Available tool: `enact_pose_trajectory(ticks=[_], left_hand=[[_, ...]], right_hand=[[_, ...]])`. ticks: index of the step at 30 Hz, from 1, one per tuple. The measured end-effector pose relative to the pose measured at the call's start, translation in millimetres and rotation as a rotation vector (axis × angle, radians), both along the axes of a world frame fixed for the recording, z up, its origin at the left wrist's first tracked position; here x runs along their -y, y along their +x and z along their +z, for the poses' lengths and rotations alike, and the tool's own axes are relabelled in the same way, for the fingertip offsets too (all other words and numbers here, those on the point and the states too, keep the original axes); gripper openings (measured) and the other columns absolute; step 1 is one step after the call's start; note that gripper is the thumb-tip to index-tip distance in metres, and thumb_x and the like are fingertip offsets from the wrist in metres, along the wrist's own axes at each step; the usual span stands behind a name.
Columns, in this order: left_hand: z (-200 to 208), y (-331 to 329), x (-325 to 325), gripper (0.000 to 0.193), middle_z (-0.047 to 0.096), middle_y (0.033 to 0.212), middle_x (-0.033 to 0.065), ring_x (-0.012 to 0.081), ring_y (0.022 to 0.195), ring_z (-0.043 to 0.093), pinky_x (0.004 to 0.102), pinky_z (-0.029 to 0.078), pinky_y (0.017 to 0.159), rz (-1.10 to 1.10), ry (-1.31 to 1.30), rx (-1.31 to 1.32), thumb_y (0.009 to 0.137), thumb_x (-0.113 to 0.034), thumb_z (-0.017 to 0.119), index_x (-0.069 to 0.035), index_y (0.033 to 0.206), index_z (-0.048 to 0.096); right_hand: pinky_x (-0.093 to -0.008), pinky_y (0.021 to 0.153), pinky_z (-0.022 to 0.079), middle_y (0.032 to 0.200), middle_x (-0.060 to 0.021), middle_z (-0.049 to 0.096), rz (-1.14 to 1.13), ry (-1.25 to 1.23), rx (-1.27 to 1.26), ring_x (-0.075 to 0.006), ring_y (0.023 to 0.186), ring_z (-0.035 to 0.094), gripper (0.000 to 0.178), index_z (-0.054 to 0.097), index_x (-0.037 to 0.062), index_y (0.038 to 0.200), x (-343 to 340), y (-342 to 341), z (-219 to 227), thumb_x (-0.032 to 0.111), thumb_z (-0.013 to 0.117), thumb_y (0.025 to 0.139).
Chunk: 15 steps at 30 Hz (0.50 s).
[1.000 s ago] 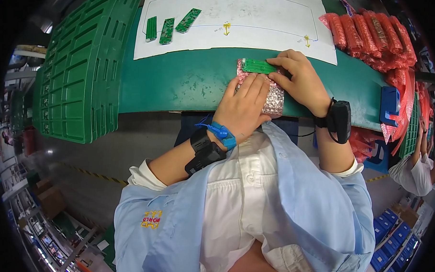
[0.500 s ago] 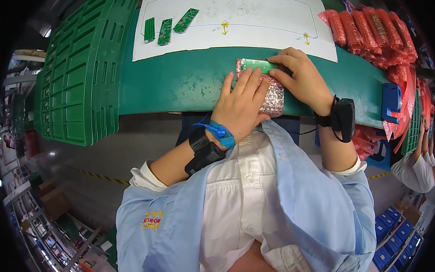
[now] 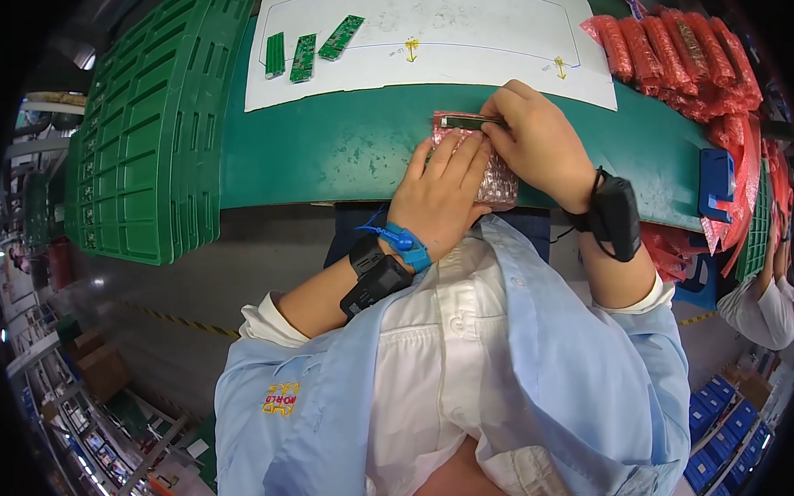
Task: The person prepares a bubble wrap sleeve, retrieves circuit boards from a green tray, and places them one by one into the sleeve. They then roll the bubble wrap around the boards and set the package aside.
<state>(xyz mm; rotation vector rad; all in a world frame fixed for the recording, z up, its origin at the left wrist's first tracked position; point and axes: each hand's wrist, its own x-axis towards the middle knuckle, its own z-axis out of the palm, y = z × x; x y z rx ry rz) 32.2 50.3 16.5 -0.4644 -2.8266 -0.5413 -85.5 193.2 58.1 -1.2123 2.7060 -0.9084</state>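
Note:
A pinkish bubble wrap sheet [image 3: 500, 185] lies at the near edge of the green table. My left hand [image 3: 439, 192] rests flat on it, fingers stretched out. At the wrap's far end is a narrow circuit board [image 3: 465, 121], tipped up so that it looks thin and dark. My right hand [image 3: 540, 138] pinches this board at its right end between thumb and fingers. Part of the wrap is hidden under both hands.
Three green circuit boards [image 3: 303, 59] lie on a white sheet [image 3: 461, 80] at the far left. Stacked green crates [image 3: 140, 143] stand left. Red bubble-wrapped bundles [image 3: 670, 50] are piled far right, near a blue holder [image 3: 715, 184]. Another person's sleeve [image 3: 758, 314] shows at the right rim.
The circuit board has turned from lying flat, green face up, to standing on edge. My right hand has rolled over with it, while my left hand stays on the wrap.

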Motion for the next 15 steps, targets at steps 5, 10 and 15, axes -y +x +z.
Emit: enact_pose_trajectory(ticks=[5,10,15], left_hand=[[0,3,2,0.069,0.048,0.137,0.0132,0.0309,0.128,0.041,0.0459,0.031,0.109,0.006,0.086,0.031,0.073,-0.035,0.077,-0.003,0.130,0.053],[4,7,2,0.065,0.050,0.134,0.0133,0.0305,0.127,0.042,0.0463,0.032,0.108,0.042,0.164,0.021,0.074,-0.034,0.076,-0.001,0.126,0.055],[5,7,1,0.062,0.051,0.134,0.0135,0.0303,0.127,0.042,0.0459,0.032,0.107,0.036,0.049,-0.053,0.076,-0.036,0.074,0.000,0.124,0.057]], right_hand=[[-0.0407,0.072,0.047,0.087,-0.0136,0.058,0.032,-0.060,-0.275,-0.0340,0.083,0.057,0.013,0.060,0.0006,0.088,2,2,-17,0.004,0.068,0.077],[-0.0401,0.071,0.047,0.085,-0.0124,0.057,0.092,-0.043,-0.279,-0.0327,0.080,0.056,0.013,0.062,0.0010,0.086,-5,12,-21,0.004,0.068,0.075],[-0.0392,0.072,0.047,0.084,-0.0119,0.057,0.184,-0.033,-0.203,-0.0317,0.080,0.056,0.012,0.065,0.0007,0.086,-10,11,-13,0.003,0.068,0.075]])
